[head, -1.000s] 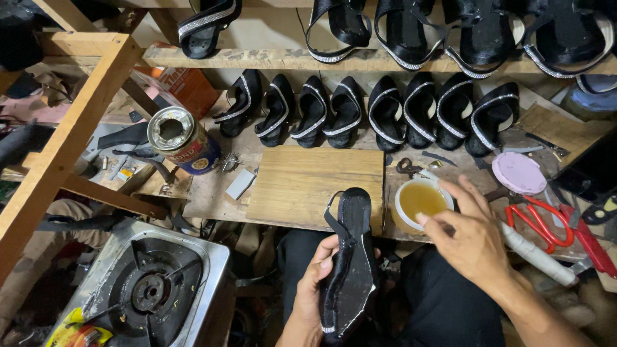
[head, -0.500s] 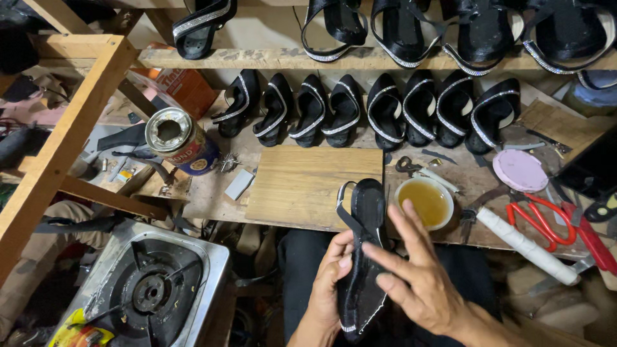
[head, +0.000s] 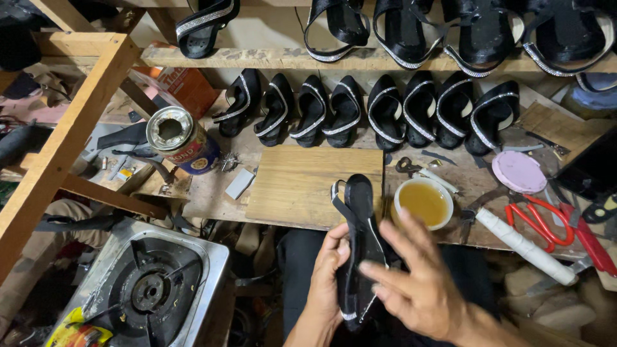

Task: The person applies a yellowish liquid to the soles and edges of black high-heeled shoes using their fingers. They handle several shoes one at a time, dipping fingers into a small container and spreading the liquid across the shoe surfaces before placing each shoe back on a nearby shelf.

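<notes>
My left hand [head: 326, 275] grips a black strapped sandal [head: 358, 212] by its side, holding it upright over my lap with the toe pointing away. Silver trim runs along the sandal's straps. My right hand [head: 418, 283] hovers open over the lower half of the sandal, fingers spread, fingertips at or just above its sole. Just beyond it, a small white bowl of yellowish glue [head: 423, 202] stands on the workbench.
A wooden board [head: 302, 186] lies on the bench. Several matching black sandals [head: 385, 109] line the back, with more on the shelf [head: 270, 59] above. Also here: an open tin can [head: 180, 138], red scissors [head: 546, 218], a white-handled tool [head: 524, 244], a pink disc [head: 518, 171], and a gas stove [head: 151, 289] at lower left.
My right hand has left the glue bowl and come back down over the sandal. The sandal stays in my left hand and has shifted slightly right.
</notes>
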